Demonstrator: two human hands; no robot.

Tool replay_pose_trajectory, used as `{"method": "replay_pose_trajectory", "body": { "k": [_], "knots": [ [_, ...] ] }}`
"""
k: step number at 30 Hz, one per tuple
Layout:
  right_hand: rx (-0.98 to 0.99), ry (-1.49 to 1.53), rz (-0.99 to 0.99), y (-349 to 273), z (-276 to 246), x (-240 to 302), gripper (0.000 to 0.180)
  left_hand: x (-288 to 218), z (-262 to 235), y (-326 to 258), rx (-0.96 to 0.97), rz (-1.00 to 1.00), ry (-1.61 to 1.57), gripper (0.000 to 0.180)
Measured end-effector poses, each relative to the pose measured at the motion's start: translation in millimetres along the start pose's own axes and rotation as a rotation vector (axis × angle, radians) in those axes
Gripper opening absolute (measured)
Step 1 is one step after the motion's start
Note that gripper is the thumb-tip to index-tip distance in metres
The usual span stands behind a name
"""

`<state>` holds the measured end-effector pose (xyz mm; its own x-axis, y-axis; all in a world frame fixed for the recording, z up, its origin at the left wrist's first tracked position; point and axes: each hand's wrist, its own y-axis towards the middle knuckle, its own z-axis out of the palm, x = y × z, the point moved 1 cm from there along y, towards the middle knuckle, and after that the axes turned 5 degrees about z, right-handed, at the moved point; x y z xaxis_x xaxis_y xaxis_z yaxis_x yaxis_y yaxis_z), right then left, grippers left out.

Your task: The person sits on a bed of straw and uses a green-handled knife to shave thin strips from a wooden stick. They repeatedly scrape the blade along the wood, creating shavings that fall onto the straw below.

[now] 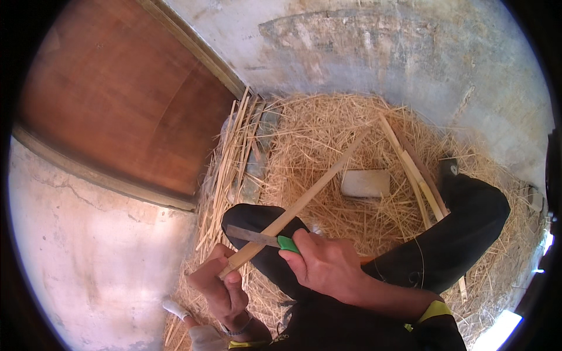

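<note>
The right hand (329,266) clenches a grey-bladed knife (250,235), mostly hiding its green handle (288,244), across a long pale wooden strip (305,200) whose near end the left hand (218,285) pinches, over yellow straw (316,131) surrounding a whitish rectangular block (366,183).

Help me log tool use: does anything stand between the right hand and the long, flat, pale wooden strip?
Only the green-handled, flat grey metal knife that the right hand holds; its blade crosses the strip near the left hand. Nothing else visible intervenes.

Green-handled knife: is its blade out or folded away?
Out: the blade extends past the green handle, which the right hand grips, and crosses the wooden strip.
</note>
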<state>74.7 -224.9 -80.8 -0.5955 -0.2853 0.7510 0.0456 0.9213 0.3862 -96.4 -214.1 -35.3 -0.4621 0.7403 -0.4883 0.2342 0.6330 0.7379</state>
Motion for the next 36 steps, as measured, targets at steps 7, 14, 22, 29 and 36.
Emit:
{"method": "replay_pose_trajectory", "body": {
  "k": [7,14,22,29,36],
  "knots": [
    [-0.090,-0.038,-0.039,-7,12,-14,0.036,-7,2,-2,0.002,-0.078,0.031,0.036],
    [-0.090,-0.292,0.114,-8,25,-45,0.029,-5,-2,-3,-0.086,-0.156,-0.028,0.032],
    [-0.046,-0.073,0.311,-17,-14,-42,0.024,-23,16,10,-0.157,-0.168,0.058,0.045],
    [-0.006,0.063,0.208,4,-20,-18,0.029,-26,22,18,-0.172,-0.195,0.095,0.046],
    [-0.070,-0.173,0.379,14,8,-98,0.033,-14,19,16,-0.310,-0.237,0.202,0.048]
  ]
}}
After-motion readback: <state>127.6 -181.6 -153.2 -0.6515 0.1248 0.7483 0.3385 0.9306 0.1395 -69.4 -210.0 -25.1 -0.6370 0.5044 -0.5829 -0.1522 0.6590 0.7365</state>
